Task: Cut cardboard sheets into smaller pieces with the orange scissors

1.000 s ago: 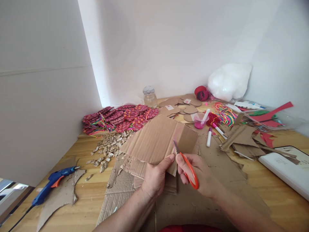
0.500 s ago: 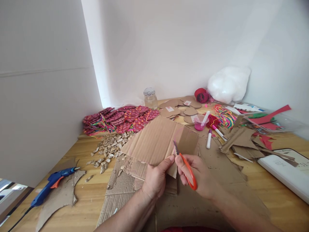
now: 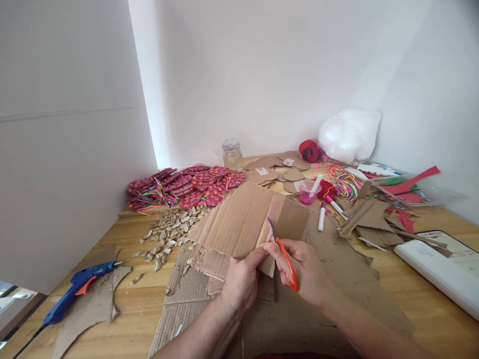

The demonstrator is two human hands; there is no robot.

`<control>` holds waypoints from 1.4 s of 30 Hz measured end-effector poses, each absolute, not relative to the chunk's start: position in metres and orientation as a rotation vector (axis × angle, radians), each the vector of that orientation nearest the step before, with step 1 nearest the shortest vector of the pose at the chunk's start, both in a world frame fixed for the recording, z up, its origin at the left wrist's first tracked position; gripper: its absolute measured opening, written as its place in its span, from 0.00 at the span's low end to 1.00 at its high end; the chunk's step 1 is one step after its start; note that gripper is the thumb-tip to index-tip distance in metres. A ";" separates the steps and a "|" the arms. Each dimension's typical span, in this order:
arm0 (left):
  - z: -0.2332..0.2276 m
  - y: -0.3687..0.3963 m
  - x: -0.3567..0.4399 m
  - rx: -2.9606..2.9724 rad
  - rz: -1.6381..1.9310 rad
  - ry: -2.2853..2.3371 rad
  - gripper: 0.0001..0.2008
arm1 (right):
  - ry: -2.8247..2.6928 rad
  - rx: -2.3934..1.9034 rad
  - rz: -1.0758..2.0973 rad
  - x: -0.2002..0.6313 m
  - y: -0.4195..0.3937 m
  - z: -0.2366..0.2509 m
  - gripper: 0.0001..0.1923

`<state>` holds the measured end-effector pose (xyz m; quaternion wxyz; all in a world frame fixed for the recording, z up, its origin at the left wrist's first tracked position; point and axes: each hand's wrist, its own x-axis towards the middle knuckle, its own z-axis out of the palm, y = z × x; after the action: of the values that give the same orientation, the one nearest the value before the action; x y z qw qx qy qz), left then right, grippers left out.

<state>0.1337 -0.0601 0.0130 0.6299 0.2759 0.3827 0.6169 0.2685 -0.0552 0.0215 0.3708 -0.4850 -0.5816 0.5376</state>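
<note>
A piece of cardboard (image 3: 232,219) is gripped at its near edge by my left hand (image 3: 243,276), thumb on top. Faint pink drawn lines show on its surface. My right hand (image 3: 301,267) is closed round the orange handles of a pair of scissors (image 3: 285,259). The scissors' blades lie at the cardboard, pointing away from me, along a cut or crease near the pink line. Both hands' fingertips meet close to the blades. Beneath lies a larger cardboard sheet (image 3: 337,284) with torn layers.
Peanut shells (image 3: 175,227) and decorated pink pieces (image 3: 202,184) lie back left. A blue glue gun (image 3: 78,289) rests left on scrap cardboard. Markers (image 3: 322,217), a pink cup (image 3: 309,192), yarn (image 3: 346,182), cardboard scraps (image 3: 374,219) and a white device (image 3: 437,271) are on the right.
The scissors' handles have come closer together, and my right fingers have shifted left to touch my left thumb. The cardboard has hardly moved; the view has shifted slightly.
</note>
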 end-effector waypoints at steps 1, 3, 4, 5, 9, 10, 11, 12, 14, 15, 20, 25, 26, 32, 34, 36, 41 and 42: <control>0.012 -0.060 0.133 0.650 1.400 0.876 0.21 | -1.478 -1.228 1.421 0.270 -0.054 0.024 0.30; 0.011 -0.061 0.132 0.688 1.377 0.883 0.22 | -1.475 -1.196 1.491 0.274 -0.053 0.030 0.31; 0.010 -0.062 0.132 0.701 1.372 0.885 0.22 | -1.485 -1.194 1.506 0.276 -0.052 0.034 0.32; 0.009 -0.063 0.132 0.708 1.368 0.884 0.22 | -1.497 -1.203 1.509 0.278 -0.051 0.036 0.32; 0.007 -0.065 0.133 0.704 1.361 0.854 0.25 | -1.506 -1.277 1.466 0.279 -0.051 0.040 0.29; 0.007 -0.065 0.134 0.702 1.364 0.848 0.25 | -1.503 -1.288 1.446 0.278 -0.052 0.039 0.28; 0.007 -0.065 0.135 0.701 1.371 0.847 0.26 | -1.506 -1.297 1.419 0.277 -0.052 0.038 0.28; 0.007 -0.065 0.135 0.703 1.378 0.847 0.27 | -1.514 -1.302 1.389 0.275 -0.053 0.037 0.28; 0.006 -0.065 0.136 0.708 1.395 0.854 0.29 | -1.532 -1.310 1.339 0.273 -0.053 0.034 0.28; 0.006 -0.065 0.137 0.708 1.403 0.858 0.29 | -1.533 -1.312 1.327 0.273 -0.053 0.032 0.29; 0.005 -0.063 0.138 0.603 1.498 0.888 0.33 | -1.474 -1.254 1.437 0.270 -0.051 0.030 0.30; 0.007 -0.057 0.138 0.491 1.613 0.893 0.33 | -1.367 -1.154 1.552 0.266 -0.055 0.027 0.30; 0.006 -0.057 0.138 0.494 1.617 0.895 0.32 | -1.348 -1.140 1.569 0.267 -0.056 0.027 0.30; 0.003 -0.059 0.138 0.551 1.637 0.915 0.34 | -1.311 -1.124 1.691 0.270 -0.063 0.033 0.32; 0.003 -0.059 0.138 0.556 1.639 0.920 0.35 | -1.302 -1.130 1.707 0.270 -0.065 0.033 0.33; 0.003 -0.059 0.138 0.564 1.639 0.927 0.34 | -1.334 -1.152 1.659 0.270 -0.068 0.030 0.32; 0.004 -0.058 0.138 0.532 1.641 0.961 0.31 | -1.288 -1.152 1.657 0.267 -0.079 0.018 0.31; 0.005 -0.058 0.138 0.503 1.648 0.966 0.31 | -1.256 -1.134 1.721 0.267 -0.081 0.016 0.31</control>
<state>0.1380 -0.0575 0.0052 0.5506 0.2125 0.4084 0.6963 0.2671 -0.0814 0.0162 0.3558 -0.4389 -0.4864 0.6664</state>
